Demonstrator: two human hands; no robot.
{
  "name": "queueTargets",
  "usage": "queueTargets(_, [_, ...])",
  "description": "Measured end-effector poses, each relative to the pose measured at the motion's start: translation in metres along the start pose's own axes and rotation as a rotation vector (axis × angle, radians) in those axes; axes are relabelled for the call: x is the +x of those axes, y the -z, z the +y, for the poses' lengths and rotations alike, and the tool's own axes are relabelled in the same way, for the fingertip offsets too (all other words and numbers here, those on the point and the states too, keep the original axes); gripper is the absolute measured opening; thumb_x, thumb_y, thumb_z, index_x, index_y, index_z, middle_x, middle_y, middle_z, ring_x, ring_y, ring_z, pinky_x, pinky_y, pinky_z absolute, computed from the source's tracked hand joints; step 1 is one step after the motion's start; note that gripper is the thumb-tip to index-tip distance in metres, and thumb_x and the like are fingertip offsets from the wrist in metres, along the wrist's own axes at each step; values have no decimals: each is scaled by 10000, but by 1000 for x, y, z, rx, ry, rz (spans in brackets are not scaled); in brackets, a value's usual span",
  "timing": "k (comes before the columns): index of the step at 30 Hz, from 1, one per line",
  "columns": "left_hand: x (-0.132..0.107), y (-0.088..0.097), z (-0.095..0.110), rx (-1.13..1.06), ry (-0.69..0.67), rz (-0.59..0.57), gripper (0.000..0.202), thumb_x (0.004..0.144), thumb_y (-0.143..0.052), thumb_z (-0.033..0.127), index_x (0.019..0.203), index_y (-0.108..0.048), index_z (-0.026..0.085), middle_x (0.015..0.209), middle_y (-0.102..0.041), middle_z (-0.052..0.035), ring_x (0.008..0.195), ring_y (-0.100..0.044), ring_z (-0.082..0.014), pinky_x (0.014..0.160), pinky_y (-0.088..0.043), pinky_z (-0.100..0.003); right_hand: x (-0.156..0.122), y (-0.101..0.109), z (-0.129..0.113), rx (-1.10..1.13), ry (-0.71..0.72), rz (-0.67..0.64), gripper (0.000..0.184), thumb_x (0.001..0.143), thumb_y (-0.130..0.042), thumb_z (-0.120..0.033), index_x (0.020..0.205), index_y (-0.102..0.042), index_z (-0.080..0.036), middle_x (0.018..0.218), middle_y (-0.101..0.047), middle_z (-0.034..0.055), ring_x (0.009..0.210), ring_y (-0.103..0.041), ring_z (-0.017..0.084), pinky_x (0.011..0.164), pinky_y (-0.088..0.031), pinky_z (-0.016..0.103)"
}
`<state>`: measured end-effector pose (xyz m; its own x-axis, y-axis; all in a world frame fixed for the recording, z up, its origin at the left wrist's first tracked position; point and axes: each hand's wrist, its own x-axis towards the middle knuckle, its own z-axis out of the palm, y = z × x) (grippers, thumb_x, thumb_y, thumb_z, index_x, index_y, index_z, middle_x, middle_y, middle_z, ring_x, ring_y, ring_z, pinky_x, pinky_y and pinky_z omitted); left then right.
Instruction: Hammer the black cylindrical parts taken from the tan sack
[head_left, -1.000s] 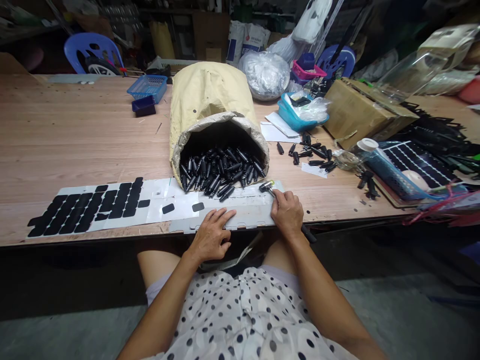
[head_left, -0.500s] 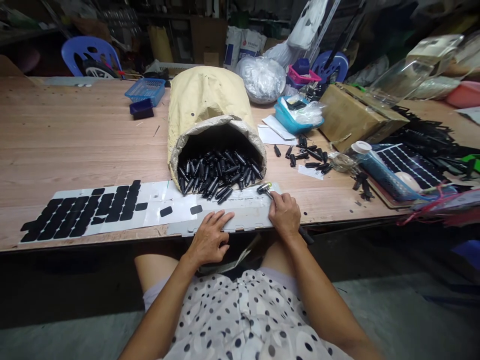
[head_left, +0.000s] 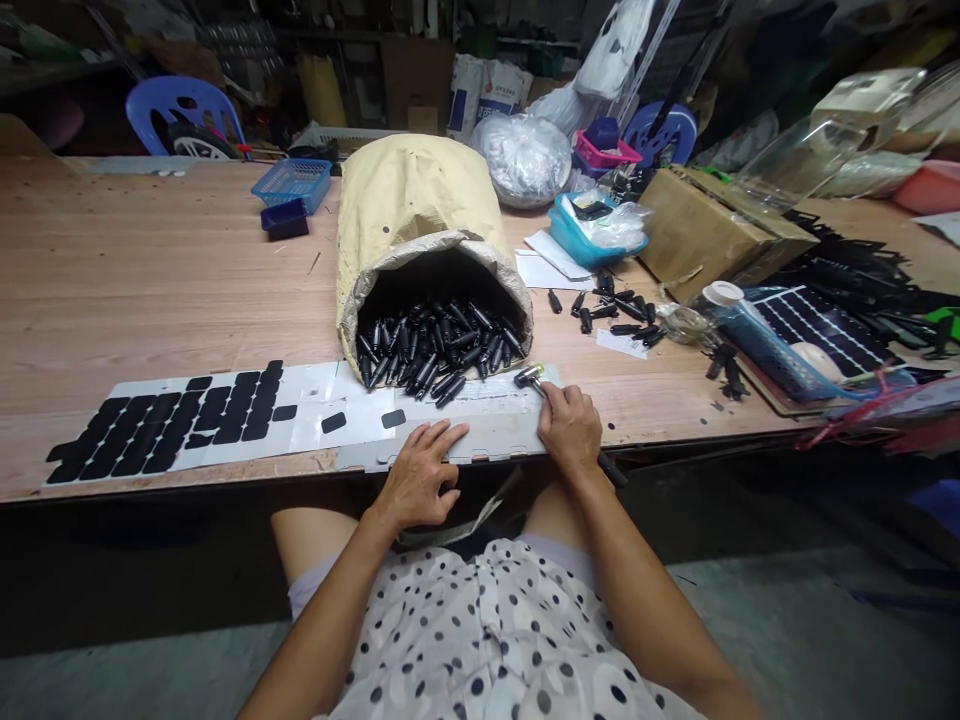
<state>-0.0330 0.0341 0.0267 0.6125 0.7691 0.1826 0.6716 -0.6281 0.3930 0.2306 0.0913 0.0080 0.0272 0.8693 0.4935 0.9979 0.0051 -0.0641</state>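
My right hand [head_left: 570, 430] is wrapped round a small hammer [head_left: 529, 376]; its metal head points away from me and the black handle end sticks out below the wrist. My left hand [head_left: 420, 472] lies with fingers stretched on the front edge of a whitish board [head_left: 495, 425], holding nothing. Two loose black rounded pieces [head_left: 393, 419] lie on white sheet just beyond its fingers. Further left, many such black patches [head_left: 142, 435] sit in slanted rows. Behind the board, black cylindrical parts [head_left: 442, 345] spill from the mouth of a yellow sack [head_left: 420, 190].
Loose black parts [head_left: 626, 310] are scattered right of the sack, near a cardboard box [head_left: 712, 225] and a teal basket [head_left: 592, 235]. A blue basket [head_left: 292, 182] and a dark blue tray [head_left: 285, 217] stand back left. The table's front edge runs before my lap.
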Motion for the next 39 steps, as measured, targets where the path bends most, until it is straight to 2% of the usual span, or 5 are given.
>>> queueTargets(10, [0,3,1,-80,15,27,158,668,-786,230,600,-647,201,1489,-539,-58,1374,-444,-376,1141,-346,-594,-1,-3,0,-11,-2,6,298,896,-493,-169,1118,-686,-217,849,-528,60,796,-419,207,682,-284,307])
queueTargets(15, [18,10,-6,-257,177,298,90,827,-672,265,756,-636,221,965,-730,-51,971,-642,-235,891,-520,-402,0,-4,0,2,-5,11,307,884,-496,-173,1127,-679,-216,856,-524,66,802,-414,211,679,-283,311])
queueTargets(19, [50,10,-14,-62,422,442,62,864,-661,281,867,-645,222,872,-680,-49,867,-609,-229,804,-503,-356,0,-5,0,8,-5,6,306,876,-506,-174,1124,-679,-215,857,-523,67,810,-415,214,679,-281,313])
queueTargets(27, [73,6,-21,106,525,296,85,885,-650,237,963,-683,225,994,-678,-71,963,-602,-263,841,-483,-370,0,-3,-5,7,-11,18,309,883,-489,-158,1115,-684,-215,846,-541,68,807,-431,219,681,-296,317])
queueTargets(39, [81,-7,-22,-209,420,213,105,814,-722,240,919,-721,251,934,-670,-17,960,-577,-227,897,-474,-369,-2,12,1,297,-45,11,297,928,-459,-208,1109,-693,-234,880,-600,75,841,-546,228,760,-451,336])
